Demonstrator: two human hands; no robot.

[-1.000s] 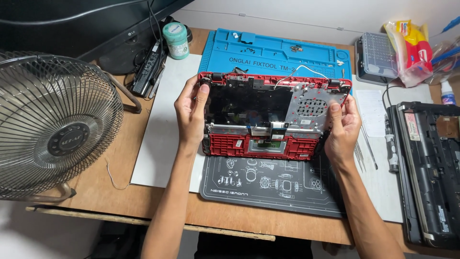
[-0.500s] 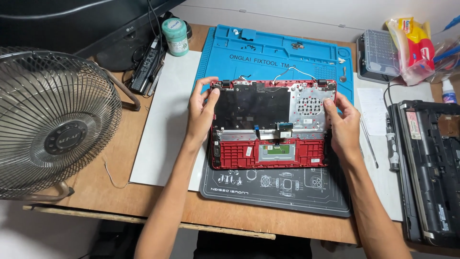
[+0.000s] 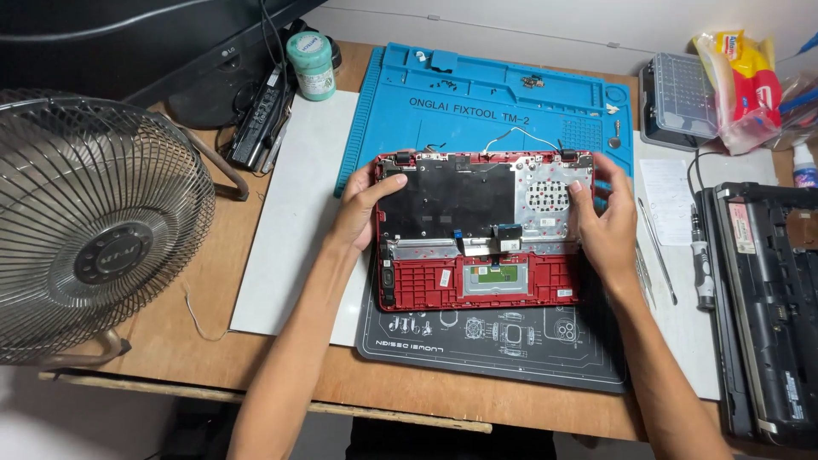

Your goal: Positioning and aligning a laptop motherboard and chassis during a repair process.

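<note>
A red laptop palmrest shell (image 3: 443,285) lies inside-up on a black work mat (image 3: 494,345), its back edge over a blue repair mat (image 3: 477,98). Black keyboard backing and a silver metal plate show inside it. My left hand (image 3: 362,204) grips the shell's left edge, thumb on the black backing. My right hand (image 3: 607,223) holds the right edge, with fingers resting on the silver plate.
A metal desk fan (image 3: 94,230) stands at the left. A black laptop base (image 3: 771,298) lies at the right, with tweezers (image 3: 658,247) and a screwdriver (image 3: 700,264) beside it. A round green-lidded jar (image 3: 309,64), a clear parts box (image 3: 682,98) and a snack bag (image 3: 741,81) sit at the back.
The shell was tilted up on its edge a second ago; both hands have lowered it until it lies flat on the mats.
</note>
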